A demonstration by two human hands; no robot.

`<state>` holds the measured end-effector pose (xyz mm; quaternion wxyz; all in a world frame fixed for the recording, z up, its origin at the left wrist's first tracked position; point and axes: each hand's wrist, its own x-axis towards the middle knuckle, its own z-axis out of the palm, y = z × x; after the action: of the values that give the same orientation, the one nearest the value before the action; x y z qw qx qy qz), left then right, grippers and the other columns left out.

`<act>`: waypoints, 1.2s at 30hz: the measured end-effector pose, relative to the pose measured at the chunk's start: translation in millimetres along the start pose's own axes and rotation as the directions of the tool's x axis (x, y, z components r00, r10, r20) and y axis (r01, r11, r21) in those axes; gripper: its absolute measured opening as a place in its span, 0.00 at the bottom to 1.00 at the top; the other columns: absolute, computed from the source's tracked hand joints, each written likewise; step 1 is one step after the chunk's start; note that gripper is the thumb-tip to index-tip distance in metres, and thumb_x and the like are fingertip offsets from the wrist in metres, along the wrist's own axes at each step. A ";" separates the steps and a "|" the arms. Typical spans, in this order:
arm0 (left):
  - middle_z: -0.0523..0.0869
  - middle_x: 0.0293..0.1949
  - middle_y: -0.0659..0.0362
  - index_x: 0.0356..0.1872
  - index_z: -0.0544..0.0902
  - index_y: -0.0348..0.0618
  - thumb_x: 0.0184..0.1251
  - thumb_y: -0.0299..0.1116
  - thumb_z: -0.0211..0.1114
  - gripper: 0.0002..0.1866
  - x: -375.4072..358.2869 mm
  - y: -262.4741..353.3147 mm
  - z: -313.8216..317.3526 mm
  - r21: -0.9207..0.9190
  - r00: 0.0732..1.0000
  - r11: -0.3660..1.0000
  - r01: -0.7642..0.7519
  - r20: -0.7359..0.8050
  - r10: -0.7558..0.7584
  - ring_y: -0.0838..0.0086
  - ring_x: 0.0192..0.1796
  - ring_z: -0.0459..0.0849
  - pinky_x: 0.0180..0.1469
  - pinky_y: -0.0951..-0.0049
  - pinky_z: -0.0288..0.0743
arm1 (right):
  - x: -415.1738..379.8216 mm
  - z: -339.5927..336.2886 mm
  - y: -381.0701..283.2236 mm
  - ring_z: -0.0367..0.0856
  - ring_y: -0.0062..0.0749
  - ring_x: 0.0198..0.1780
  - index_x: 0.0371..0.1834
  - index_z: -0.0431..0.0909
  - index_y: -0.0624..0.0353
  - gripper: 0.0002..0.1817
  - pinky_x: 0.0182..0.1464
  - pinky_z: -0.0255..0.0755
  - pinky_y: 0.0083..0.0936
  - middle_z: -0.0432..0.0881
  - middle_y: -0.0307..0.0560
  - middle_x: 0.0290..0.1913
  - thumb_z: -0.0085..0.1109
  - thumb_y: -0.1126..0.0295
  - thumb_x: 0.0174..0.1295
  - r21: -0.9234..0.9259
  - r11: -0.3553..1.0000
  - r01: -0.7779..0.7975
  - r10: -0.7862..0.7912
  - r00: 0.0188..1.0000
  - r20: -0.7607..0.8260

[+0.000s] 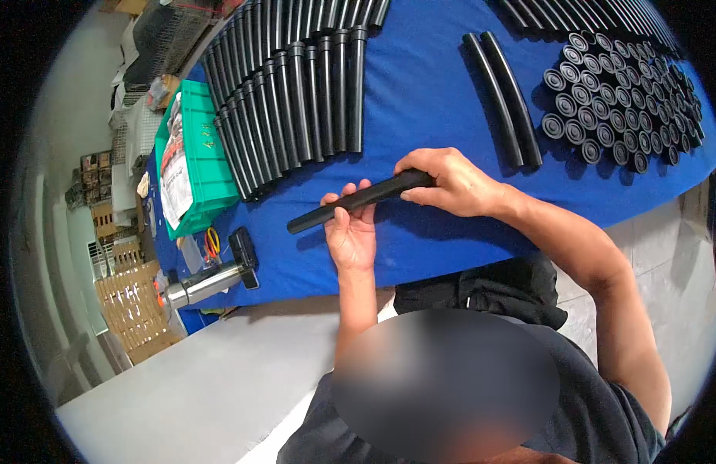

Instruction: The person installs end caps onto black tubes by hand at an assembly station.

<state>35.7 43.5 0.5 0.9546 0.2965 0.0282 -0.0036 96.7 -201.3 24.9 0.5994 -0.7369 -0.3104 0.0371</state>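
Note:
Both my hands hold one black tube [311, 220] at a slant over the blue cloth. My left hand [350, 236] cradles its middle from below, palm up, with the thumb against the near side and the fingertips behind. At the tube's right end my right hand [451, 184] is closed round it, thumb below and fingers over the top, so part of that end is hidden. Beyond my left hand lie rows of black tubes with collared ends [315, 100]. Two loose black tubes [506, 104] lie side by side beyond my right hand.
Round black caps or tube ends [605, 100] are massed at the right, with more black tubes [582, 14] behind. At the left stand a green bin [207, 155] holding papers, a metal cylinder [207, 284] and a black device [243, 255]. The blue cloth [420, 93] covers the table.

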 end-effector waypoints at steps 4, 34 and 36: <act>0.84 0.58 0.45 0.54 0.78 0.46 0.70 0.26 0.66 0.14 -0.7 0.6 -2.3 0.024 1.000 1.000 -0.008 -0.011 0.008 0.47 0.67 0.78 0.68 0.47 0.78 | -1.3 -0.4 -1.9 0.81 0.60 0.44 0.47 0.77 0.66 0.17 0.46 0.74 0.47 0.81 0.60 0.39 0.67 0.67 0.59 -0.028 1.000 0.004 -0.004 1.000 0.019; 0.82 0.60 0.47 0.58 0.78 0.37 0.74 0.25 0.61 0.14 -1.5 5.3 -9.6 -0.051 0.996 0.999 0.005 0.089 0.000 0.53 0.70 0.74 0.75 0.53 0.70 | -5.4 15.5 2.5 0.82 0.54 0.41 0.49 0.76 0.64 0.18 0.43 0.74 0.44 0.81 0.55 0.37 0.68 0.68 0.58 0.081 0.993 0.081 -0.078 0.996 -0.047; 0.81 0.61 0.47 0.58 0.78 0.37 0.74 0.25 0.61 0.14 -1.9 6.5 -11.1 -0.055 0.996 0.998 0.008 0.089 -0.003 0.53 0.71 0.74 0.75 0.53 0.70 | -5.2 14.8 1.1 0.82 0.54 0.41 0.49 0.76 0.64 0.18 0.43 0.74 0.44 0.82 0.56 0.37 0.68 0.68 0.58 0.091 0.993 0.076 -0.072 0.996 -0.045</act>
<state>33.3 55.1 -4.8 0.9628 0.2693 -0.0133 -0.0185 86.6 -191.3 18.1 0.6401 -0.6969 -0.3231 0.0138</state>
